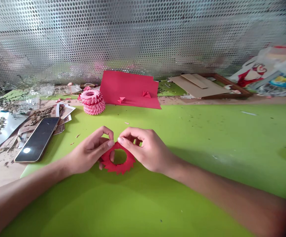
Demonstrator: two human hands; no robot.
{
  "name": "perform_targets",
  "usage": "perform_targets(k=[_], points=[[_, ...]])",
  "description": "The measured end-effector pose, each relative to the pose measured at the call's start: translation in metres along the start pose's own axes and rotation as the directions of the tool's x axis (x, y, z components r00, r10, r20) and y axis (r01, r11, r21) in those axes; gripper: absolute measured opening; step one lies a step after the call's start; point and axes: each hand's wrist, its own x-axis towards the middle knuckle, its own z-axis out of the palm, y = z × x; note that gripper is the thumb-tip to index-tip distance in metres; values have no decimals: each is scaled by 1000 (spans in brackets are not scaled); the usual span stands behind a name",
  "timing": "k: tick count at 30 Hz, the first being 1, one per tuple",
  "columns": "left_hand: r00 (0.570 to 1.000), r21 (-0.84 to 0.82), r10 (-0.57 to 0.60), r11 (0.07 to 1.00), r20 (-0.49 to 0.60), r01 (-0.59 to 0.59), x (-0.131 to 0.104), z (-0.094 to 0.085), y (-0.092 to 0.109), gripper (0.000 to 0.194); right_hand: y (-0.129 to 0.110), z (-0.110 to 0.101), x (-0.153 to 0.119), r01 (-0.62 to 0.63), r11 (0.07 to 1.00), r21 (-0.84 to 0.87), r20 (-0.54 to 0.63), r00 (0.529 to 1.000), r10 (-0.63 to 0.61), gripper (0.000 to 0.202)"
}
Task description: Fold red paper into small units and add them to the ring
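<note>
"Green table [143, 204] below. Why hold the red ring [119, 169] both sides?"

"Left fingers [105, 147] grip its rim, apparently steadying it; right fingers [127, 144] pinch its top. Table contact is unclear."

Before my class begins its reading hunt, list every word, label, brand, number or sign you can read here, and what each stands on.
No text can be read here.
Plastic bags at the far right: printed, but any lettering is too blurred.
Small cards beside the phone: too small to read.
Red paper ring: no lettering shows.
</note>
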Motion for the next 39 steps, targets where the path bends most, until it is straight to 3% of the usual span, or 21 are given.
perform_targets(k=[8,14,23,25,27,30,32,34,39], points=[[998,108,-41,993,-57,47,0,3,5,37,2,-2,1,-65,997,41,0,998,65,21],[987,193,-1,981,-161,32,0,0,2,35,1,-7,2,-155,979,134,32,988,152,20],[982,305,42,952,-183,16,0,1,0,31,1,-7,3,-166,981,95,49,986,162,21],[961,439,139,898,-238,-21,-1,0,-1,32,2,-6,3,-171,980,105,27,985,169,21],[918,641,284,766,-277,-44,-1,-1,-2,34,4,-5,3,-182,976,118,9,983,182,23],[847,857,481,512,-224,-64,-2,-1,-3,23,5,-4,2,-186,973,138,4,982,187,26],[814,913,553,401,-175,-77,-3,-1,-5,19,5,-4,2,-183,972,144,8,983,184,27],[798,935,584,347,-151,-77,-3,0,-6,18,5,-4,2,-182,973,141,11,983,182,27],[793,941,599,319,-108,-113,-4,2,-6,18,5,-4,2,-186,974,128,23,982,185,29]])
